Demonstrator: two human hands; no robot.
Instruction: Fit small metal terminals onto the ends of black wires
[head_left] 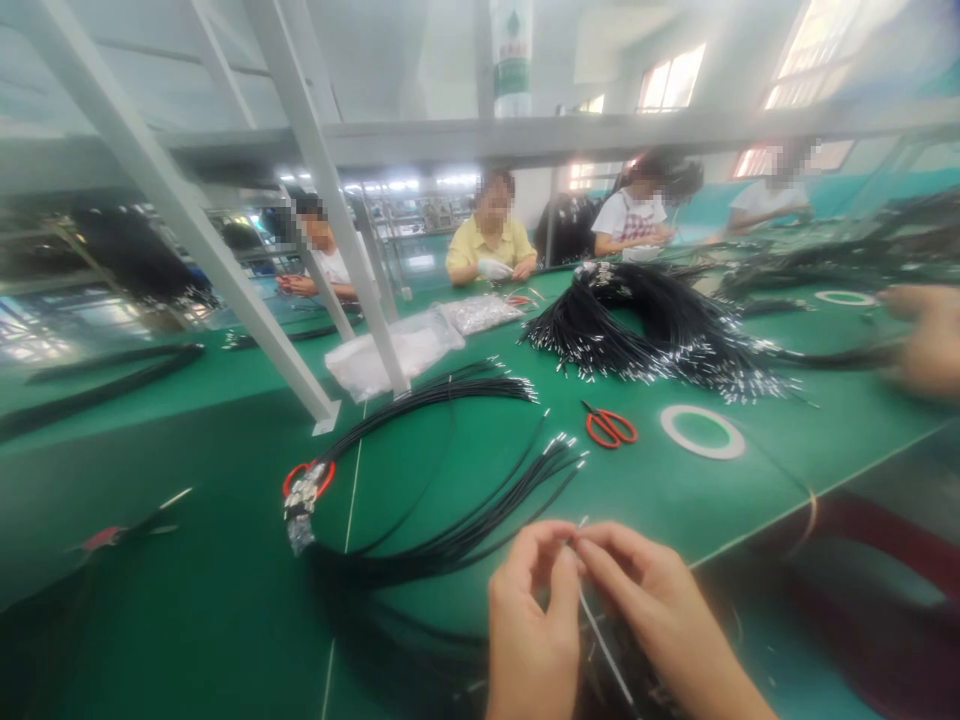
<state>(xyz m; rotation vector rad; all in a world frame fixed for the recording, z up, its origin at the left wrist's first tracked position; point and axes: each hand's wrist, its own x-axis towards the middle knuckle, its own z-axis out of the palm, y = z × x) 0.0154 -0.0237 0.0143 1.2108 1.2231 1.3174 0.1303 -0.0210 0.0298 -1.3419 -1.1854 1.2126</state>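
In front of me at the bottom, my left hand (534, 620) and my right hand (652, 605) meet, thumbs and fingertips pinched together on a thin cable. A small pale tip pokes up above the fingers, and a light grey length of the cable (606, 650) runs down between my hands. What exactly sits under the fingertips is hidden. Just left of my hands lies a curved bundle of black cables (450, 545) with silvery ends. Its bound end, wrapped in clear plastic (301, 510), rests by red-handled scissors (330, 478).
Beyond my hands lie red-handled scissors (611, 428), a white tape ring (703, 432) and a large heap of black cables (645, 330). Plastic bags (397, 350) sit by grey shelf posts (330, 190). A blurred hand (934, 340) is at right; several people work across the green table (225, 540).
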